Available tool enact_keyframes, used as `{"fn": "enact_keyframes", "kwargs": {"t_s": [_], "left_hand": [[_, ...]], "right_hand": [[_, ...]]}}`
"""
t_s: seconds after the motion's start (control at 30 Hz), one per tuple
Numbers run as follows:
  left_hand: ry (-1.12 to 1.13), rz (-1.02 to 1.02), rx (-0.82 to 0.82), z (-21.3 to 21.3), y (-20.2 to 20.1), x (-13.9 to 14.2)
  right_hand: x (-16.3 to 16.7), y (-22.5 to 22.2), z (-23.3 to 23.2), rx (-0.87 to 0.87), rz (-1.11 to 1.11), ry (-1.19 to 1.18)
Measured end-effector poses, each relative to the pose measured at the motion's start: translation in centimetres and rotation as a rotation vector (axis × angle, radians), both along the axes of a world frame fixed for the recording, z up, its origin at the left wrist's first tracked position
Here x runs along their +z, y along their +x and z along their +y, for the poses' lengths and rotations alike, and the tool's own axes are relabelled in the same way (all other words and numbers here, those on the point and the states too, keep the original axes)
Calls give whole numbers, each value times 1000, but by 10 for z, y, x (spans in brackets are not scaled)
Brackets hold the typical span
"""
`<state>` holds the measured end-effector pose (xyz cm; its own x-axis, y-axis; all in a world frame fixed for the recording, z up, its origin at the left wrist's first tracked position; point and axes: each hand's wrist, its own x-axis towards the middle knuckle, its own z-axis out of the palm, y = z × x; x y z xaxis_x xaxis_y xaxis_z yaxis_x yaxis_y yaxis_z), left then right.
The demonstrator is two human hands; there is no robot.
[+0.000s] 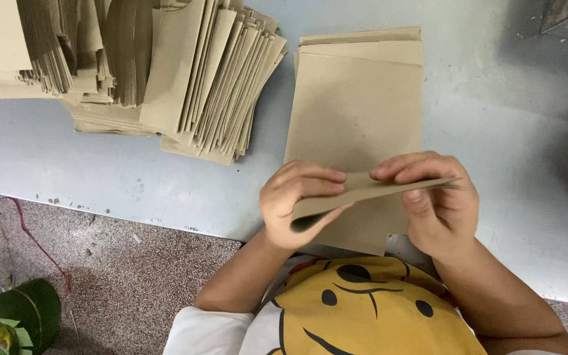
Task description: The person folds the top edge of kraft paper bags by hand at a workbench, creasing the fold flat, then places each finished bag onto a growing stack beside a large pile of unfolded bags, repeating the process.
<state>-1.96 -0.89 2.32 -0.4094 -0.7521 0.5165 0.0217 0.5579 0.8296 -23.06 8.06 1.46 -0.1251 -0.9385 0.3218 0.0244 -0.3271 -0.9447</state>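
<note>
Cardboard piece (363,190) between hands; stacks (165,72) beyond.

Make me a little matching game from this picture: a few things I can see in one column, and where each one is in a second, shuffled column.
Things:
1. folded brown paper piece
2. flat brown sheets
3. fanned pile of brown pieces
4. green object

Places:
A. on the floor, lower left corner
B. held between the left hand and right hand
C. on the table, upper left
D. lying flat on the table just beyond the hands

Pairs: 1-B, 2-D, 3-C, 4-A
</note>
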Motion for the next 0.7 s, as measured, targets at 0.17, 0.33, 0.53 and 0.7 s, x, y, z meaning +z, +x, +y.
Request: {"fn": "enact_keyframes", "kwargs": {"t_s": [0.17, 0.33, 0.53, 0.7], "left_hand": [[183, 56, 31, 5, -6, -9], [48, 138, -65, 15, 1, -2], [-98, -285, -164, 22, -3, 32], [-85, -433, -273, 18, -8, 52]], "right_hand": [[-2, 7, -3, 28, -100, 125], [21, 3, -1, -122, 39, 178], [72, -9, -5, -276, 818, -118], [71, -28, 2, -197, 716, -100]]}}
